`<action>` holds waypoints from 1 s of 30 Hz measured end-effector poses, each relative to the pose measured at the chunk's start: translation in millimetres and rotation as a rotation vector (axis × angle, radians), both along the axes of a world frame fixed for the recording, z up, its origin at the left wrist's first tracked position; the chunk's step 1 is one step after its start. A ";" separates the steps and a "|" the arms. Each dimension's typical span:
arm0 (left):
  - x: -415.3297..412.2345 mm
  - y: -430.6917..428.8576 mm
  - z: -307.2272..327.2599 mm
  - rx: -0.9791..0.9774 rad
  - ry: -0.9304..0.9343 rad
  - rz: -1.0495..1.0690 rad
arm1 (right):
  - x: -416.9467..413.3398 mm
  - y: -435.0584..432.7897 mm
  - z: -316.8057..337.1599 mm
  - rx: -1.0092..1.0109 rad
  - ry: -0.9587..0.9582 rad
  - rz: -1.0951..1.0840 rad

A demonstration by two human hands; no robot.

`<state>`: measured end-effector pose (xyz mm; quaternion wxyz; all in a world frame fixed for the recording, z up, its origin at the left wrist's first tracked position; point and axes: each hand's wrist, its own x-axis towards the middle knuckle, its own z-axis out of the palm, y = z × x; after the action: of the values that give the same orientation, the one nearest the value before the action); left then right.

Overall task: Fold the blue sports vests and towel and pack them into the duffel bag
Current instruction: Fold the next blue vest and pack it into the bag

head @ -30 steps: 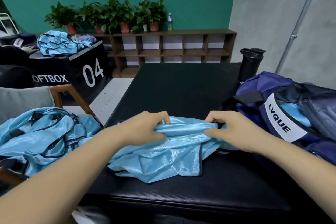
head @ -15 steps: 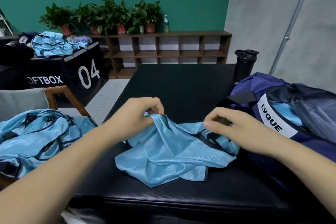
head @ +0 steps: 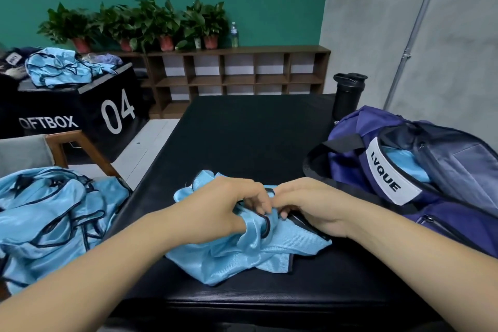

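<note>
A wide black padded table filled the middle of the view, running away from the person toward a long brown wooden cubby shelf against the green wall. On the table's right side lay a large purple-blue fabric duffel bag with a white label reading LVQUE, its top unzipped and a strip of light blue cloth showing inside the opening. To the left of the table, on a wooden-armed grey chair, sat a loose heap of light blue mesh sports vests with dark trim, unfolded and tangled. Farther back on the left stood a black box printed with 04, carrying another rumpled pile of blue vests on its top. A black cylindrical bottle stood at the table's far right edge, just behind the bag. Near the front edge of the table lay a single crumpled light blue mesh vest, bunched up rather than flat. The left hand was closed around a gathered fold of that vest, and the right hand, touching the left, pinched the vest's dark-trimmed edge between curled fingers.
</note>
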<state>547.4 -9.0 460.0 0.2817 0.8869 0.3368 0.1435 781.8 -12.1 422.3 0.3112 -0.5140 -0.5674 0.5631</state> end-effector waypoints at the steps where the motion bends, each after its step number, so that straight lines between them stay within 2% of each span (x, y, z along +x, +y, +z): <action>1: -4.2 -1.0 2.1 -0.067 0.035 -0.003 | 0.5 -0.5 0.4 -0.004 -0.022 0.009; 4: -24.3 -3.4 16.7 -0.306 0.184 -0.077 | 0.1 -4.3 0.8 0.012 -0.111 0.012; 7: -41.2 0.8 28.6 -0.454 0.097 -0.124 | -4.5 -10.5 5.9 0.075 -0.233 0.015; 9: -47.6 8.1 26.8 -0.396 -0.040 -0.006 | -7.9 -15.3 9.1 0.149 -0.303 0.016; 11: -55.0 19.8 17.0 -0.269 -0.100 0.197 | -11.1 -19.3 11.0 0.222 -0.341 0.013; 15: -71.5 49.6 -8.5 -0.042 -0.083 0.539 | -16.2 -24.0 15.5 0.308 -0.394 0.053; 18: -80.7 64.1 -20.5 -0.073 0.031 0.711 | -18.0 -28.4 21.7 0.328 -0.425 0.114; 20: -84.7 67.2 -27.0 -0.133 0.214 0.703 | -19.4 -31.0 23.5 0.283 -0.449 0.155; 22: -87.3 68.2 -32.5 -0.164 0.321 0.668 | -21.4 -32.2 22.4 0.242 -0.518 0.187; 27: -88.3 66.1 -27.6 -0.186 0.192 0.596 | -22.3 -34.7 22.3 0.244 -0.665 0.226; 30: -98.6 65.3 -13.0 -0.200 0.079 0.635 | -15.9 -30.7 30.9 0.280 -0.563 0.130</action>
<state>448.8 56.3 447.0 0.2955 0.7106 0.6194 0.1555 765.8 -42.8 453.1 0.1730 -0.5644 -0.7349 0.3339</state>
